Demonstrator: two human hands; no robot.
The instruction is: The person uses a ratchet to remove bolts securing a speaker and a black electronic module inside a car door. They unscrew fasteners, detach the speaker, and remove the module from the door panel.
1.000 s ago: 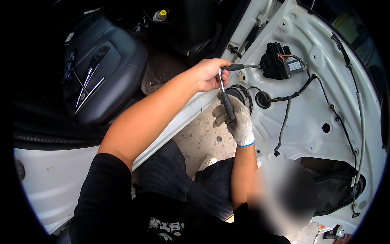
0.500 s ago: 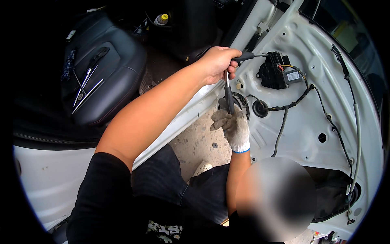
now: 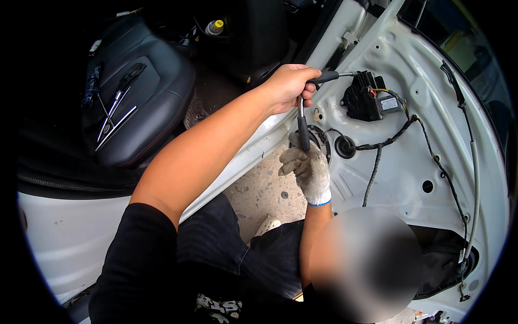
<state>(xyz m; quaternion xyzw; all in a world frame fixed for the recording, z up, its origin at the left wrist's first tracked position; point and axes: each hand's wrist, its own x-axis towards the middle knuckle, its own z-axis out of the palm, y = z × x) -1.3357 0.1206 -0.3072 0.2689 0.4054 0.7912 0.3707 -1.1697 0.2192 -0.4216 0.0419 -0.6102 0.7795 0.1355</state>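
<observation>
My bare left hand (image 3: 291,86) is closed round the black handle of a screwdriver-like tool (image 3: 325,77). The tool's metal shaft reaches right to the upper edge of a black motor unit (image 3: 362,97) on the white door panel. Lower down, my right hand (image 3: 310,173), in a worn white knit glove, grips a second black-handled tool (image 3: 303,132). This one stands nearly upright, its metal shaft running up to the fingers of my left hand. Whether the two tools join there is hidden.
A wiring harness (image 3: 396,135) runs across the bare inner door panel (image 3: 394,183) from a black grommet (image 3: 345,146). Several metal tools (image 3: 116,127) lie on the dark car seat (image 3: 162,81) at left. A yellow-capped bottle (image 3: 215,27) is farther back. The door sill (image 3: 237,167) lies under my left arm.
The handle in my gloved right hand has shifted very slightly left. Its glove has moved a little the same way. My left hand stays at nearly the same spot.
</observation>
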